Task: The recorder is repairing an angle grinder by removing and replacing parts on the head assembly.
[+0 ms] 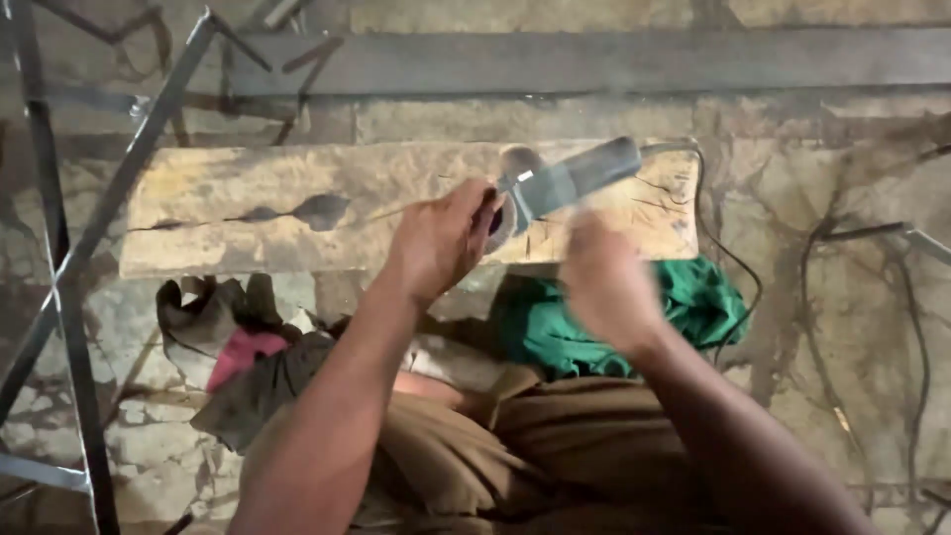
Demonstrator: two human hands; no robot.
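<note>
**Grinder head held at the plank's near edge**

The left hand (441,238) closes its fingers around the head of a grey angle grinder (565,183), right at the disc end, where the tool meets the near edge of a worn wooden plank (297,208). The grip sits there, it seems, to steady the head — the heaviest and most awkward part — while the body of the tool slants up and to the right over the plank. Its black cord (728,258) trails off the tail and loops down across the cracked concrete floor (822,327).

The right hand (604,287) is blurred, below the grinder's body and in front of a crumpled green cloth (693,297); whether its fingers are curled or spread cannot be told, and it does not appear to hold anything.

The plank lies flat across the floor ahead of the person's knees, serving as a low work surface. A dark work glove (203,317) lies beside a pink rag (243,352) under the left forearm, within easy reach. A thin metal frame (74,267) crosses the left side — standing clear of both hands.
</note>
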